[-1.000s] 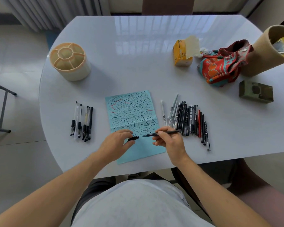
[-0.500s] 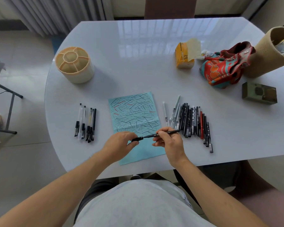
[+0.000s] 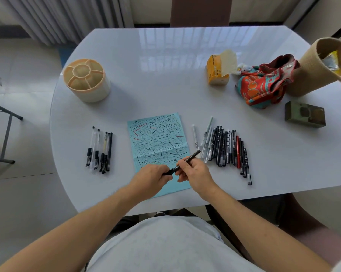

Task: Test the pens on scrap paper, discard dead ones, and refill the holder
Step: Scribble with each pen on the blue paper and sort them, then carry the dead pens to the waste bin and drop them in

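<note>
We grip a black pen [image 3: 182, 162] between our left hand [image 3: 152, 178] and right hand [image 3: 197, 171], over the near end of the scribbled blue paper [image 3: 157, 142] by the counter's [image 3: 165, 75] near edge. Its printing is unreadable. Pen rows [image 3: 224, 148] flank the paper; the holder [image 3: 86, 79] stands far-left.

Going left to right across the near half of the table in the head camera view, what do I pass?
Small group of pens → blue scrap paper → left hand → black pen held by both hands → right hand → large row of pens → dark green box.
</note>
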Demonstrator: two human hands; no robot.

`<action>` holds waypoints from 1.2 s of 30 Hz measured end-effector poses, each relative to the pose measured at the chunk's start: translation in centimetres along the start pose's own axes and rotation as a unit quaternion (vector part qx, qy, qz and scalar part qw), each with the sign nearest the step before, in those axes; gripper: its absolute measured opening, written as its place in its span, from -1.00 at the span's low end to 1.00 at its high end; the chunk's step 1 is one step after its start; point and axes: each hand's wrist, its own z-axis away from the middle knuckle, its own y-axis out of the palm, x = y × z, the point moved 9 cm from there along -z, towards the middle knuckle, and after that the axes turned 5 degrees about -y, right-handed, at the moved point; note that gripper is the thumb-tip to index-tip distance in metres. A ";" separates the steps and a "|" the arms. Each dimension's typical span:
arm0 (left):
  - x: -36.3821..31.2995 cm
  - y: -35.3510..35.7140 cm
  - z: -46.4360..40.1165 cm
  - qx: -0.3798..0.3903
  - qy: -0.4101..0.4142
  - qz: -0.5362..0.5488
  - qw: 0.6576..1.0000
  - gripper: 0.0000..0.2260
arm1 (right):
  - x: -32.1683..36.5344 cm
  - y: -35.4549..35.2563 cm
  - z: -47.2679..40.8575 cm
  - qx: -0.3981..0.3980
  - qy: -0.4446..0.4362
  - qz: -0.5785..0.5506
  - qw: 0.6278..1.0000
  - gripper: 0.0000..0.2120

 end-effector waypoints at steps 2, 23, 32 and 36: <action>0.1 0.0 0.0 -0.007 -0.002 0.012 1.000 -0.81 | 0.9 -0.9 -1.9 0.001 0.014 0.036 0.999 -0.77; 18.2 -8.3 9.1 -0.209 -0.308 -0.001 0.928 -0.76 | 4.6 -9.8 -8.2 -0.200 -0.085 0.423 0.880 -0.63; 22.0 -9.5 3.6 -0.136 -0.424 -0.041 0.894 -0.18 | 2.0 1.3 -3.5 -0.063 -0.136 0.377 0.914 -0.62; 23.1 -8.4 2.6 -0.112 -0.443 -0.021 0.889 -0.31 | 0.1 4.1 -1.5 -0.026 -0.111 0.378 0.919 -0.62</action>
